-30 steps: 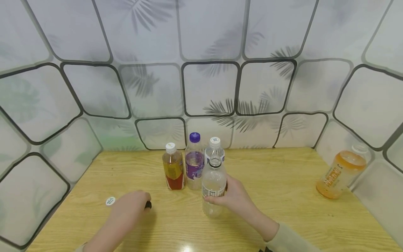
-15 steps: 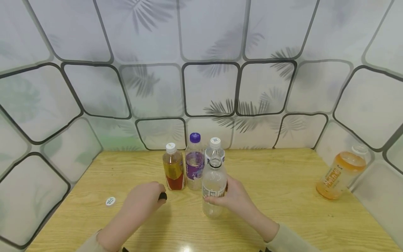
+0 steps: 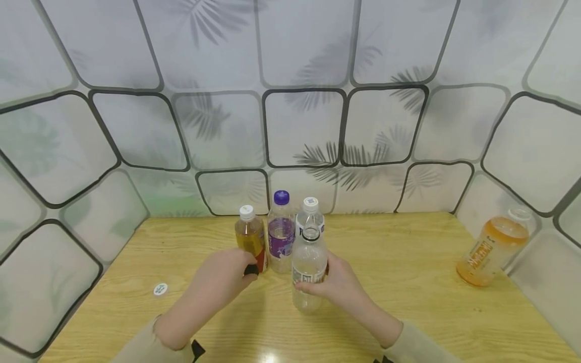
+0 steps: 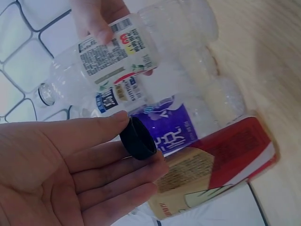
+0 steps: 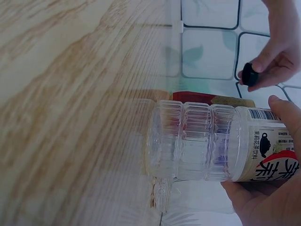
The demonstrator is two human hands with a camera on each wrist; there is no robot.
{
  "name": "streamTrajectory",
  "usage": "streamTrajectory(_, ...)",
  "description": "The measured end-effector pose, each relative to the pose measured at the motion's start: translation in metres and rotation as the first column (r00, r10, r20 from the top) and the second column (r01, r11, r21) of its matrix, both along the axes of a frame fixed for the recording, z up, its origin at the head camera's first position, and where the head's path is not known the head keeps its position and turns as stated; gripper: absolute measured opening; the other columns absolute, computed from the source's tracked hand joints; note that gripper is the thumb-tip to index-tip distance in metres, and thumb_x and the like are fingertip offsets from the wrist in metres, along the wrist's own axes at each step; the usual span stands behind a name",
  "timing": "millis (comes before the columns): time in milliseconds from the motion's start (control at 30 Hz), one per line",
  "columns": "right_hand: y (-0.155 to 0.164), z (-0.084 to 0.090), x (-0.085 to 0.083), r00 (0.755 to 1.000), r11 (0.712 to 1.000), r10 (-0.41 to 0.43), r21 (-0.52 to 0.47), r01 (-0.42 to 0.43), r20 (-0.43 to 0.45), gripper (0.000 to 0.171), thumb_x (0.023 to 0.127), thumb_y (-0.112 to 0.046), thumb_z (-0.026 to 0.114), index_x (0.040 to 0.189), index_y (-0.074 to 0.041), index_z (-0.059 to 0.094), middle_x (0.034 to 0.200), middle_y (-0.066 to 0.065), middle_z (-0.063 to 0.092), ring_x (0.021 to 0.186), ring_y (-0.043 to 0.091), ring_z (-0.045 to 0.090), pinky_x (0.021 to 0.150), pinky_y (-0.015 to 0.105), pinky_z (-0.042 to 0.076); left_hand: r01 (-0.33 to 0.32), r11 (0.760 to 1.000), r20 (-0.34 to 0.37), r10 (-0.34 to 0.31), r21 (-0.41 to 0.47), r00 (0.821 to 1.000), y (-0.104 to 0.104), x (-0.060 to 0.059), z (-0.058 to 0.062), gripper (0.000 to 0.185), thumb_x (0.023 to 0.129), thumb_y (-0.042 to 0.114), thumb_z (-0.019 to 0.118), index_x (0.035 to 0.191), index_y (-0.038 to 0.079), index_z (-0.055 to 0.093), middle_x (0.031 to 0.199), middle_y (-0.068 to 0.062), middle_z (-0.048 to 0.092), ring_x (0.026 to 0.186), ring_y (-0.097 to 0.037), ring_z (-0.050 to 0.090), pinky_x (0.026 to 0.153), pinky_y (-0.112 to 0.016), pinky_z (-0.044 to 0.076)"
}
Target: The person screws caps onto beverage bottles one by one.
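Observation:
My right hand (image 3: 333,280) grips a clear plastic bottle (image 3: 308,264) round its label; the bottle stands upright on the table with its mouth uncapped. A black bottle cap (image 4: 138,138) is pinched between the thumb and fingers of my left hand (image 3: 227,275), which is raised above the table in front of the red-and-yellow bottle (image 3: 251,237). In the left wrist view the hollow side of the cap shows. Behind the held bottle stand a purple-capped bottle (image 3: 281,229) and a white-capped clear bottle (image 3: 310,216), the latter partly hidden.
An orange-tinted bottle (image 3: 492,249) leans by the wall at the table's right side. A small round white-and-green disc (image 3: 160,289) lies on the wooden table (image 3: 399,252) at the left. A patterned wall (image 3: 304,126) encloses the table at the back and sides.
My left hand has moved to the right with the black cap, toward the held bottle, and now covers part of the red-and-yellow bottle. My right hand and its bottle have stayed in place.

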State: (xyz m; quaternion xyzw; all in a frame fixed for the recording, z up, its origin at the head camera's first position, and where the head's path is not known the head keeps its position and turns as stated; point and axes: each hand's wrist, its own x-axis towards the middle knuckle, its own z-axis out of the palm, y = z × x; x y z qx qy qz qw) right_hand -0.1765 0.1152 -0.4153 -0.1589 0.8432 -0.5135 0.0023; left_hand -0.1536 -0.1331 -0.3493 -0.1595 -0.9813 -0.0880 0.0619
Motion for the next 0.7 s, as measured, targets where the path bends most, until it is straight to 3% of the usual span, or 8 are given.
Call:
streamTrajectory(300, -0.001, -0.004, -0.001, 1.0, 1.0, -0.006, 0.008, 0.006, 0.007, 0.067, 0.075, -0.02, 0.097, 0.133, -0.008, 0.066, 0.126, 0.01, 0.076, 0.116, 0.03, 0.073, 0.101, 0.047, 0.061, 0.041, 0.999, -0.039, -0.041, 0.019, 0.998, 0.015, -0.004, 0.018, 0.01, 0.087, 0.023, 0.089, 0.084, 0.02, 0.079, 0.078, 0.006, 0.074, 0.069, -0.011, 0.064, 0.065, -0.035, 0.057)
streamTrajectory(533, 0.0, -0.003, -0.001, 1.0, 1.0, 0.002, 0.01, -0.002, -0.013, 0.065, 0.076, -0.02, 0.097, 0.132, -0.006, 0.066, 0.125, 0.011, 0.076, 0.115, 0.028, 0.073, 0.099, 0.045, 0.061, 0.064, 0.998, -0.06, -0.062, 0.029, 0.996, 0.025, -0.008, 0.03, 0.009, 0.087, 0.024, 0.089, 0.091, 0.018, 0.082, 0.074, 0.007, 0.072, 0.06, -0.007, 0.055, 0.06, -0.031, 0.053)
streamTrajectory(700, 0.0, -0.002, -0.001, 1.0, 1.0, -0.004, 0.019, 0.004, -0.014, 0.065, 0.076, -0.021, 0.097, 0.131, -0.006, 0.066, 0.125, 0.01, 0.076, 0.115, 0.027, 0.073, 0.098, 0.043, 0.061, 0.086, 0.996, -0.104, -0.087, -0.009, 0.991, 0.031, -0.011, 0.04, 0.011, 0.087, 0.025, 0.089, 0.087, 0.018, 0.081, 0.068, 0.007, 0.063, 0.061, -0.01, 0.053, 0.06, -0.031, 0.053)
